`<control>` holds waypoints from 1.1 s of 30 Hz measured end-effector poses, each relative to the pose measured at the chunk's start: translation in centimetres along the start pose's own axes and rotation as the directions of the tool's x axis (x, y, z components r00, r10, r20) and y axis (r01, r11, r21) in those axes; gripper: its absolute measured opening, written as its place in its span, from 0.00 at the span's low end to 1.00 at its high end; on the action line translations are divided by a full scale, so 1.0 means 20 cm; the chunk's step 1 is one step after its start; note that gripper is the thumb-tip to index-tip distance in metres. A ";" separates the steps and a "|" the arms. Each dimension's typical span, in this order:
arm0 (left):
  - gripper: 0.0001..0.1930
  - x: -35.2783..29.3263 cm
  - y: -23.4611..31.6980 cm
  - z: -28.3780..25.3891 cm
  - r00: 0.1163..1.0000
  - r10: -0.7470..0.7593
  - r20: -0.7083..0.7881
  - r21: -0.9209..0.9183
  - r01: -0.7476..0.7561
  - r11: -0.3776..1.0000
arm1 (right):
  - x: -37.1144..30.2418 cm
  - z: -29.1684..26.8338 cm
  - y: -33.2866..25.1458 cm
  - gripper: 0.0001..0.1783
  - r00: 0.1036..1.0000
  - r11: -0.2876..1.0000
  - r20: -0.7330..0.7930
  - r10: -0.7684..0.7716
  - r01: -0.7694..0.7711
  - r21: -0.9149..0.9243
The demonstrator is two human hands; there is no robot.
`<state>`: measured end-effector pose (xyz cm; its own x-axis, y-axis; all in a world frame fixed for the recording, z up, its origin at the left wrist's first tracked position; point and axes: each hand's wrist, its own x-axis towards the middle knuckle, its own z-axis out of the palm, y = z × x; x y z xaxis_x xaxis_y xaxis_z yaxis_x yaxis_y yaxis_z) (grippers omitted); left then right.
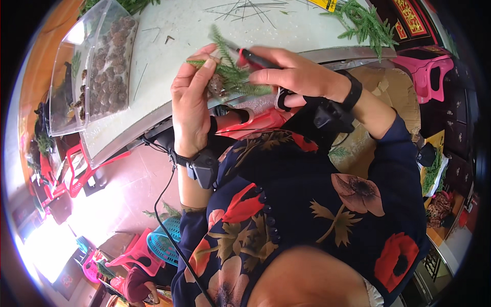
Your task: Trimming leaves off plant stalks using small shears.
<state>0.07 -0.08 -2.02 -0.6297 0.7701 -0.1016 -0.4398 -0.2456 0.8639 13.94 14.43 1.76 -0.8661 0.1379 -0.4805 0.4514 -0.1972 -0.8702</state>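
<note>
Table (215,23): pale top, far edge cut off at 12 o'clock.
Clear bag (92,66): at 10 o'clock on the table, holds brown pine cones; contents blurred by glare.
Sign (411,15): red with gold marks, 1 o'clock, partly cut off.
Left hand (190,100): closed around green sprigs (232,77) and a small cone (216,85), cone mostly hidden.
Right hand (296,74): gripping a red-and-black tool (255,59); tool tip hidden among sprigs.
Yellow label (324,4): 12 o'clock, cut off.
</note>
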 end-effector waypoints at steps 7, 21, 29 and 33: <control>0.07 0.00 0.02 -0.06 0.998 -0.027 0.049 0.013 0.027 1.000 | 0.07 -0.13 0.09 0.16 0.692 0.356 0.160 -0.704 0.538 -0.764; 0.07 -0.02 0.03 -0.09 0.969 -0.155 0.194 -0.197 0.193 0.961 | 0.10 -0.16 0.04 0.18 0.729 0.332 0.177 -0.661 0.497 -0.802; 0.06 -0.03 0.03 -0.08 0.900 -0.263 0.347 -0.440 0.404 0.802 | 0.14 -0.19 0.02 0.20 0.745 0.381 0.278 -0.606 0.578 -0.721; 0.06 -0.02 0.02 -0.11 0.878 -0.270 0.395 -0.440 0.439 0.784 | 0.15 -0.18 0.02 0.20 0.698 0.342 0.286 -0.657 0.614 -0.711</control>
<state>-1.22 -1.79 -2.80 -0.1810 0.9751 -0.1280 -0.9026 -0.1130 0.4153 12.35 18.32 -0.33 -0.9623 -0.0523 0.2671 -0.2244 0.7077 -0.6699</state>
